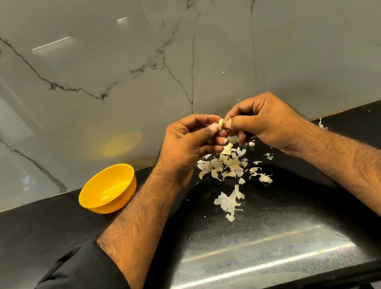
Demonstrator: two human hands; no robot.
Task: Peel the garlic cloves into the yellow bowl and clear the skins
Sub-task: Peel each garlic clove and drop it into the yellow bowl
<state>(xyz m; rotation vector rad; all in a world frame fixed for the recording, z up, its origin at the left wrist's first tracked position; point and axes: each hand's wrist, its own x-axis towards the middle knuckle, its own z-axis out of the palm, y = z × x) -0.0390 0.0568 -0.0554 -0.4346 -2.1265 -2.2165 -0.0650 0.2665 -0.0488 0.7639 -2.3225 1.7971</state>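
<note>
Black counter [274, 229] is backed by a grey marble wall [107, 59]. Both forearms are raised above it, hands brought together: a garlic clove [221, 124] is pinched between the left hand [191, 139] and right hand [262, 123], fingers curled. Skins [227, 164] are scattered beneath. One peeled clove [105, 198] is held in the yellow bowl [118, 174], left.

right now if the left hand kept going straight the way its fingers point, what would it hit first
The left hand points its fingers rightward at the garlic clove it pinches, so beyond that it would most likely meet the right hand, whose fingertips already grip the same clove. Depth is hard to judge from one view.
</note>
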